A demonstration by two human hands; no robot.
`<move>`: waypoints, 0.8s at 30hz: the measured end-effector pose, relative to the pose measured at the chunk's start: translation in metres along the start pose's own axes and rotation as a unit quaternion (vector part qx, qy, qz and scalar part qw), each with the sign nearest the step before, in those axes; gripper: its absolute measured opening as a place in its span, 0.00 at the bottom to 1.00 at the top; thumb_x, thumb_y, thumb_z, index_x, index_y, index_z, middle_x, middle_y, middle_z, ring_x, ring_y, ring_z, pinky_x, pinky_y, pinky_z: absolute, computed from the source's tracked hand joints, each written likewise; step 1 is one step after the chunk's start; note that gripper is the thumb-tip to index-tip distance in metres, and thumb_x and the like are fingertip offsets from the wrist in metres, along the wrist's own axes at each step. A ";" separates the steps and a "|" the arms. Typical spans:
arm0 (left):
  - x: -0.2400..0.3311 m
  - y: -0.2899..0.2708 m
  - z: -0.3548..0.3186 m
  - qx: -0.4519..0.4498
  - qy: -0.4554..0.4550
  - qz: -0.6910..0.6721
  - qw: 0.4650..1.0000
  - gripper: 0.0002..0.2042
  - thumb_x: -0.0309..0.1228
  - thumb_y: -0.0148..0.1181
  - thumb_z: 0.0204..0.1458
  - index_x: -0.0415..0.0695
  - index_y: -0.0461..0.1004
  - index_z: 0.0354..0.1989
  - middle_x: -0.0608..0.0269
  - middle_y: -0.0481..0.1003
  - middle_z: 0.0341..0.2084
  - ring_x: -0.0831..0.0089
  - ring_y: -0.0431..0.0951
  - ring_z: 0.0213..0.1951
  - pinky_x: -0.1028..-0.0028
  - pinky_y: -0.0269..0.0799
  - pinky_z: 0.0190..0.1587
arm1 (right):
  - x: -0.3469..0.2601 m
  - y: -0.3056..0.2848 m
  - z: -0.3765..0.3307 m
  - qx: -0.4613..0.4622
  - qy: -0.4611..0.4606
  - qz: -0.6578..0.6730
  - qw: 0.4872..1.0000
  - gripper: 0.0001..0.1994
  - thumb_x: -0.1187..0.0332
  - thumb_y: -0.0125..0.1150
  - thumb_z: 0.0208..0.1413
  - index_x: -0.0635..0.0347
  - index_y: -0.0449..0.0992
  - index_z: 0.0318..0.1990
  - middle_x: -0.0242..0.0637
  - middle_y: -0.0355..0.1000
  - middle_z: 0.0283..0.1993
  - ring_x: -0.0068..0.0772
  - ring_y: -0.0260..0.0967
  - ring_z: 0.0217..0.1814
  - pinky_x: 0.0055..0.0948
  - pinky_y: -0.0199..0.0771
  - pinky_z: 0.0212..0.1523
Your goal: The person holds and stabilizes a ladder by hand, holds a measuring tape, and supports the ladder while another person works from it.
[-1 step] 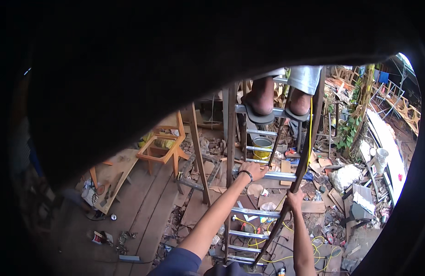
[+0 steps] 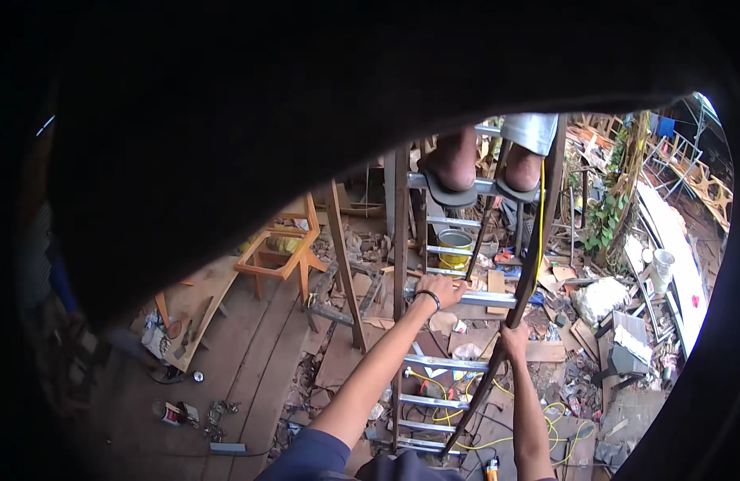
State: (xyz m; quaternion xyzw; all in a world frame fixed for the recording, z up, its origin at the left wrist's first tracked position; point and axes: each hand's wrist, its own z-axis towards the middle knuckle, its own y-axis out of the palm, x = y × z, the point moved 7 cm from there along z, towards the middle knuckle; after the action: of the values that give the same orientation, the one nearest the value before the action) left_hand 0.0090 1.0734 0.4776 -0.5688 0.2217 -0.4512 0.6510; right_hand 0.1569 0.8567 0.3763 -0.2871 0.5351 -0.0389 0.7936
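A tall stepladder with dark side rails and silver rungs stands in front of me. My left hand, a dark band at its wrist, is closed over one of the middle rungs. Lower down, my right hand wraps round the right side rail. Higher up, another person's feet in dark flip-flops rest on a rung; a dark shape across the top of the view hides the rest of this person above the lower legs. A yellow cord runs down along the right rail.
At left stand an orange wooden chair frame and a low wooden table on planks. Behind the ladder is a yellow bucket. Scrap wood, a white sack and rubble cover the right side. Yellow cable lies looped near the ladder's foot.
The view has shifted slightly, bringing more of an orange-and-black object at the lower edge into sight. Both my hands keep their places on the ladder.
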 end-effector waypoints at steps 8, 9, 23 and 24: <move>-0.004 -0.015 0.010 0.019 -0.031 0.016 0.999 0.29 0.53 0.43 0.54 0.38 0.80 0.20 0.43 0.76 0.19 0.52 0.80 0.26 0.59 0.75 0.30 | -0.008 0.014 0.021 -0.027 0.016 -0.064 0.997 0.18 0.57 0.61 0.47 0.65 0.75 0.37 0.57 0.74 0.35 0.60 0.71 0.41 0.48 0.69 0.45; -0.002 -0.010 0.013 0.032 -0.026 0.014 0.999 0.30 0.53 0.43 0.54 0.38 0.79 0.19 0.43 0.76 0.18 0.51 0.80 0.25 0.58 0.75 0.29 | -0.008 0.009 0.021 0.004 -0.001 -0.075 0.997 0.18 0.57 0.61 0.47 0.66 0.75 0.34 0.55 0.74 0.32 0.57 0.72 0.39 0.47 0.70 0.42; 0.013 -0.011 0.000 0.107 0.000 0.047 0.993 0.30 0.51 0.43 0.55 0.37 0.78 0.16 0.41 0.74 0.17 0.47 0.78 0.25 0.57 0.74 0.31 | -0.008 -0.006 0.009 0.011 0.015 -0.018 1.000 0.20 0.56 0.61 0.46 0.66 0.76 0.38 0.58 0.73 0.36 0.59 0.71 0.43 0.45 0.70 0.47; 0.020 -0.013 0.002 0.122 0.012 0.047 0.991 0.30 0.51 0.42 0.55 0.37 0.78 0.16 0.42 0.74 0.18 0.47 0.78 0.26 0.57 0.73 0.32 | -0.002 -0.008 0.013 0.016 0.009 -0.020 1.000 0.20 0.56 0.61 0.46 0.66 0.76 0.38 0.59 0.73 0.35 0.59 0.71 0.42 0.45 0.71 0.46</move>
State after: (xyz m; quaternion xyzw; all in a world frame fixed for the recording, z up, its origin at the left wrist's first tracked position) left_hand 0.0158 1.0583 0.4949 -0.4685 0.1993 -0.4510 0.7331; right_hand 0.1696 0.8561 0.3851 -0.2846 0.5358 -0.0661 0.7922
